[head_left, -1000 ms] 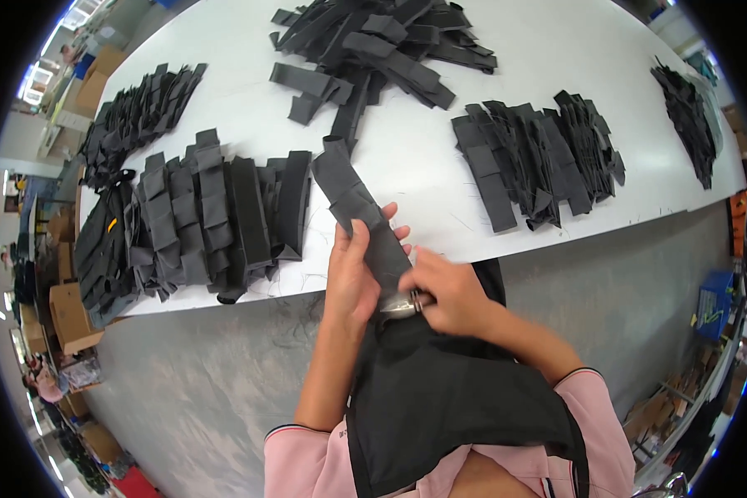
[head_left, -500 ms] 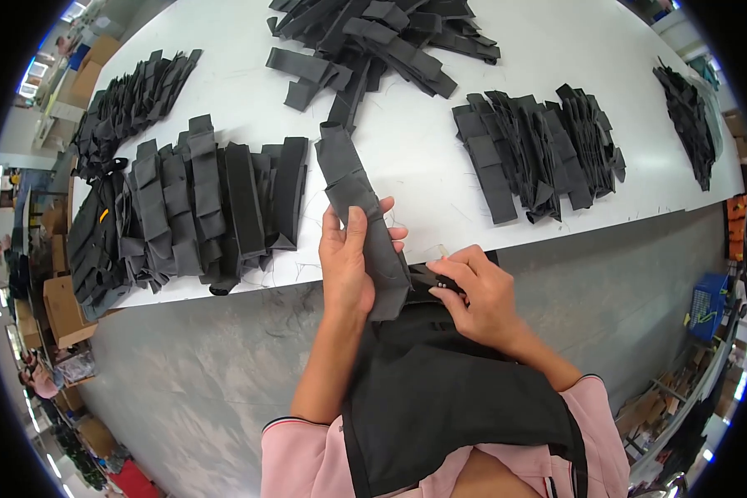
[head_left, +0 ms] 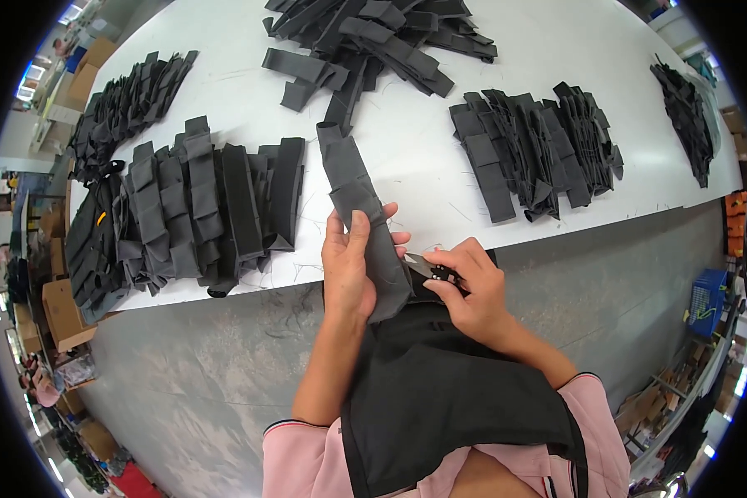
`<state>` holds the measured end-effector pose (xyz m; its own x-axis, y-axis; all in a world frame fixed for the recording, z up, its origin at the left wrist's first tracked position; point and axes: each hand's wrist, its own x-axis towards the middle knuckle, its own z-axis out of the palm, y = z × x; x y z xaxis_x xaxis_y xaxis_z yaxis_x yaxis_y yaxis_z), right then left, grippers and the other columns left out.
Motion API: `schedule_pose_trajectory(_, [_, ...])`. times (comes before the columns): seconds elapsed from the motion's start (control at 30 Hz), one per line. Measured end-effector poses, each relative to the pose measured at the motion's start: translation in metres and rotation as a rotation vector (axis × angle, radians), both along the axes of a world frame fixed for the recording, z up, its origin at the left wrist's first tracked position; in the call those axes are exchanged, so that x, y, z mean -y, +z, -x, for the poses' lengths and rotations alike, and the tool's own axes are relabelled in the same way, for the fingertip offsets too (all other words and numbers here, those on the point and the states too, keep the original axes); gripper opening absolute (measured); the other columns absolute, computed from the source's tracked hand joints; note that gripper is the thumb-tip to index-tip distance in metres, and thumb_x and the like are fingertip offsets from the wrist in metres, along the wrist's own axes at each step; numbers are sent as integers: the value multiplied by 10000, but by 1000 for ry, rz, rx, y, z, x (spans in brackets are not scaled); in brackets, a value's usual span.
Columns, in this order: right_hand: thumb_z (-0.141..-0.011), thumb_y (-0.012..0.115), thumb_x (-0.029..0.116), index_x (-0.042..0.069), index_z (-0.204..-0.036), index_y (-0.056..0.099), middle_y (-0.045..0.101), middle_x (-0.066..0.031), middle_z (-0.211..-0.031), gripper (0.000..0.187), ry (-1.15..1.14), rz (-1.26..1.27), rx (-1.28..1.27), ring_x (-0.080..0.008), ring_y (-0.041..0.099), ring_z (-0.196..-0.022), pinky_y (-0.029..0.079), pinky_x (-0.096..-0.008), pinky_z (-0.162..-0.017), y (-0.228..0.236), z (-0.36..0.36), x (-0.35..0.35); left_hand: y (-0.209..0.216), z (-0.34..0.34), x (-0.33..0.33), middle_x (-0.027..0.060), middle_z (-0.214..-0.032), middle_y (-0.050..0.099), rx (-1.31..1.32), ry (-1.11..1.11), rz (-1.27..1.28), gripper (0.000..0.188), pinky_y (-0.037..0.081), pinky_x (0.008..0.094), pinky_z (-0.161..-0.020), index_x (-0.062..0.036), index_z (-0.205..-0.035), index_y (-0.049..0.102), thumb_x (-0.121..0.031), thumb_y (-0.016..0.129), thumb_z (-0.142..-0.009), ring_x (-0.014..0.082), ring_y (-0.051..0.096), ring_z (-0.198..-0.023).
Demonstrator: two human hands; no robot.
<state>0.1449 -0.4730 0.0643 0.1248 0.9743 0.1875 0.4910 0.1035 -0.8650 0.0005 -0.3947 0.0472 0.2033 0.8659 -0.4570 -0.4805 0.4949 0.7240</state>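
My left hand (head_left: 350,264) is closed around a long dark grey fabric strip (head_left: 380,259) with stitched, pocket-like sections. The strip slants over the table's near edge, its far end on the white top and its near end over my apron. My right hand (head_left: 475,289) grips thread snips (head_left: 430,267) with a black handle. Their metal blades point left at the strip's right edge, close to my left fingertips. Whether the blades touch the fabric I cannot tell.
On the white table (head_left: 415,158) lie a loose heap of dark strips (head_left: 373,37) at the far middle, a row of strips (head_left: 195,203) at left, another stack (head_left: 535,153) at right, and a dark bundle (head_left: 685,120) at far right. Thread scraps are scattered about.
The snips' blades have come into clear view beside the strip's right edge, my right fingers now wrapped round the handle. My left hand and the strip have hardly moved.
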Motion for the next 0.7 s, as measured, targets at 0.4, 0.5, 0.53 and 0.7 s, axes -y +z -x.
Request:
schedule_pose_trajectory(0.4, [-651, 736, 51, 69, -994, 647, 535, -35, -752, 354, 157, -202, 545, -204, 531, -590, 411, -294, -508, 5, -4, 5, 2, -4, -1, 176, -1084, 615, -10, 0, -18, 329, 550, 291, -579, -50, -1152, 420, -290, 510, -946, 209, 655, -743])
schedule_pose_trajectory(0.5, [-663, 734, 50, 53, -981, 645, 527, -61, -776, 330, 119, -252, 475, -197, 523, -587, 408, -273, -508, -1, -2, 2, 3, -4, -1, 179, -1082, 616, -17, -5, -25, 326, 551, 292, -573, -51, -1149, 416, -288, 509, -946, 206, 654, -737])
schedule_pose_trajectory(0.53, [-663, 734, 50, 53, -981, 645, 527, -61, -776, 330, 119, -252, 474, -197, 523, -587, 408, -273, -508, -4, -1, 2, 3, -3, -2, 179, -1081, 616, -17, 9, -31, 323, 551, 293, -568, -52, -1149, 416, -284, 511, -946, 202, 652, -727])
schedule_pose_trajectory(0.7, [-787, 654, 11, 9, -1043, 544, 532, -36, -841, 279, 93, 401, -663, -69, 494, -603, 352, -187, -495, -18, 2, 2, 2, -2, -5, 186, -1071, 617, 1, 30, -60, 371, 548, 300, -569, -41, -1212, 361, -239, 523, -944, 208, 650, -710])
